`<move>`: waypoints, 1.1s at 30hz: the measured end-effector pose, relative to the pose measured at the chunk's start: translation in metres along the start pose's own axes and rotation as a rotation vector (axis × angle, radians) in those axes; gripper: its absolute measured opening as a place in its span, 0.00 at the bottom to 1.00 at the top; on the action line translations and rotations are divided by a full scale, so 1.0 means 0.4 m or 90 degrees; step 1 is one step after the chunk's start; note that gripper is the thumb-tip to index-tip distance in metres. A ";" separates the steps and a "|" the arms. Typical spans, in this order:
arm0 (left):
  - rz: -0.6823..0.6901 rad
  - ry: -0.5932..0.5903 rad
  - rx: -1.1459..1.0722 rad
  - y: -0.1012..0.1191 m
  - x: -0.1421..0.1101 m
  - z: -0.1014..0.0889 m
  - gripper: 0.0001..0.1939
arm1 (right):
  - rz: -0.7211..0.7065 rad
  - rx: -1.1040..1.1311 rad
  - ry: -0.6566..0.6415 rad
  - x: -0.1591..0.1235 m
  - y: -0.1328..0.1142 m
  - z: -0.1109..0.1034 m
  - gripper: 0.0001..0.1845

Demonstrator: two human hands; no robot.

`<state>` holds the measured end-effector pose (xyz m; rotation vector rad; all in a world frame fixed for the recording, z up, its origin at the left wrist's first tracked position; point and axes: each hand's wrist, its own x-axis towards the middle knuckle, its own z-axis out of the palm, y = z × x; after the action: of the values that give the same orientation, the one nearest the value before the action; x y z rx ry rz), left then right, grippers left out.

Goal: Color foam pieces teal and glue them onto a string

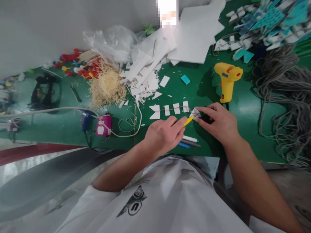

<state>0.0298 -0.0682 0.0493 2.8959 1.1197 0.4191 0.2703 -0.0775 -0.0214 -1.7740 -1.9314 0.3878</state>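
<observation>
My left hand [165, 133] is closed around a slim yellow tool [189, 121], whose kind I cannot make out. Its tip rests against a small white foam piece [195, 113]. Thumb and fingers of my right hand [217, 121] pinch that piece from the other side. A thin grey cord [167, 110] runs leftward from it across several white foam rectangles [176, 108] laid in a row. At the row's left end lies a white foam piece with a notched tail [155, 112]. Pens [190, 139] lie just below my hands.
A yellow glue gun [227, 81] stands beyond my right hand. Tangled grey cord [279, 97] covers the right side. White foam scraps [145, 77], straw-like shreds [108, 84] and a purple box [103, 125] with a white cable [141, 119] are to the left.
</observation>
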 end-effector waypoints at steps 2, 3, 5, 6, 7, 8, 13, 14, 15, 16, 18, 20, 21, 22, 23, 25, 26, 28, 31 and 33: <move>0.005 -0.008 0.008 0.001 0.001 -0.004 0.17 | -0.001 -0.002 0.003 -0.001 0.000 0.001 0.17; 0.008 -0.007 0.013 0.002 0.002 -0.006 0.17 | -0.002 -0.003 0.005 -0.001 0.001 0.002 0.17; 0.016 0.002 0.023 0.004 0.005 -0.010 0.17 | -0.003 -0.003 0.007 -0.002 0.001 0.004 0.17; 0.021 0.007 0.027 0.005 0.006 -0.012 0.17 | -0.004 -0.003 0.009 -0.003 0.001 0.004 0.17; 0.024 0.008 0.032 0.007 0.008 -0.015 0.17 | -0.005 -0.003 0.009 -0.003 0.001 0.005 0.17; 0.025 0.005 0.038 0.008 0.009 -0.017 0.17 | -0.006 -0.003 0.010 -0.003 0.002 0.005 0.17; 0.019 -0.051 0.080 0.015 0.024 -0.026 0.20 | -0.011 -0.002 0.011 -0.003 0.003 0.005 0.17; 0.019 -0.060 0.085 0.016 0.029 -0.029 0.21 | -0.012 -0.001 0.011 -0.003 0.003 0.005 0.17; 0.020 -0.070 0.088 0.017 0.034 -0.031 0.22 | -0.013 0.000 0.010 -0.003 0.003 0.004 0.17; 0.020 -0.079 0.090 0.018 0.039 -0.033 0.22 | -0.013 0.000 0.010 -0.003 0.003 0.003 0.18; 0.021 -0.094 0.094 0.022 0.049 -0.037 0.22 | -0.014 0.001 0.009 -0.004 0.002 0.002 0.18; 0.025 -0.096 0.098 0.028 0.058 -0.040 0.22 | -0.015 0.002 0.011 -0.005 0.002 0.001 0.18; 0.025 -0.091 0.101 0.032 0.062 -0.041 0.21 | -0.015 0.002 0.012 -0.005 0.003 0.001 0.18; 0.022 -0.087 0.106 0.035 0.066 -0.042 0.21 | -0.016 0.003 0.013 -0.006 0.003 0.001 0.18; 0.020 -0.089 0.110 0.039 0.070 -0.044 0.21 | -0.017 0.004 0.014 -0.007 0.003 0.001 0.18; 0.014 -0.111 0.121 0.045 0.077 -0.047 0.20 | -0.020 0.007 0.015 -0.008 0.004 0.002 0.18; 0.014 -0.128 0.126 0.047 0.080 -0.050 0.20 | -0.021 0.008 0.015 -0.008 0.004 0.002 0.18; 0.016 -0.159 0.130 0.050 0.087 -0.054 0.20 | -0.023 0.010 0.017 -0.009 0.004 0.002 0.18; 0.013 -0.173 0.131 0.053 0.094 -0.060 0.20 | -0.024 0.011 0.019 -0.008 0.005 0.003 0.18; 0.009 -0.180 0.130 0.055 0.099 -0.061 0.21 | -0.024 0.011 0.018 -0.008 0.005 0.004 0.18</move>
<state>0.0663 -0.0603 0.0850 3.0066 1.1552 -0.1129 0.2713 -0.0804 -0.0242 -1.7205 -1.9344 0.3633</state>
